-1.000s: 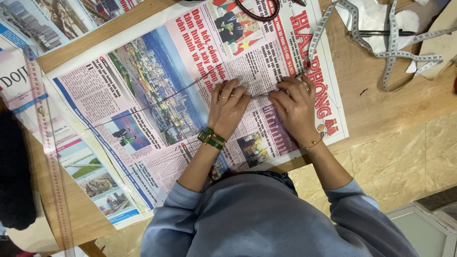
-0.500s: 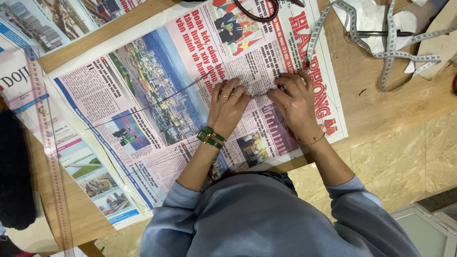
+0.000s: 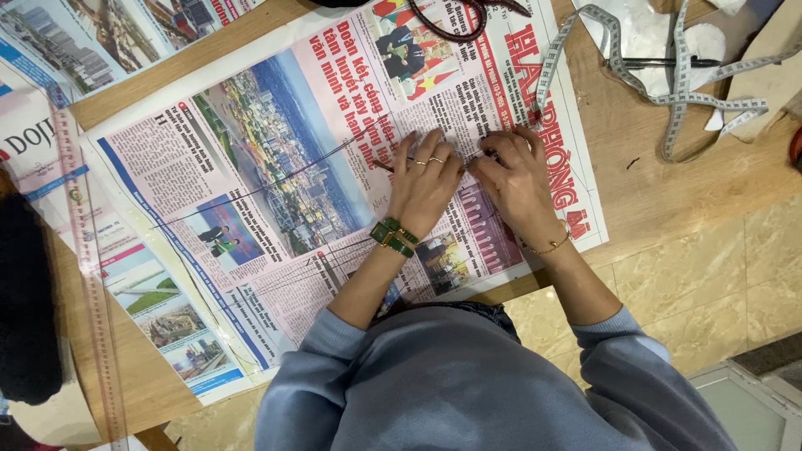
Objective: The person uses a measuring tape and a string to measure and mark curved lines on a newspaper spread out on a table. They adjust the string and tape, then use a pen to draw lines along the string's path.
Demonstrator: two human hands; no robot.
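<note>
A large colour newspaper sheet [image 3: 276,175] lies spread on a wooden table [image 3: 685,179], with thin dark lines drawn across it. My left hand [image 3: 422,184] rests flat on the sheet with its fingers apart; it wears rings and has a green band at the wrist. Just to its right, almost touching it, my right hand [image 3: 518,179] has curled fingers pinched on a small dark pen-like thing [image 3: 489,155] at the paper. Most of that thing is hidden by the fingers. A thin gold bracelet circles the right wrist.
A grey measuring tape [image 3: 668,92] lies coiled at the table's upper right over white paper pieces and a dark pen [image 3: 668,63]. A long clear ruler [image 3: 88,276] lies on more newspaper at the left, beside black cloth [image 3: 25,309]. Tiled floor [image 3: 718,276] is at the right.
My right hand has slid left along the drawn line, closing up to my left hand. The left hand stays pressed on the newspaper.
</note>
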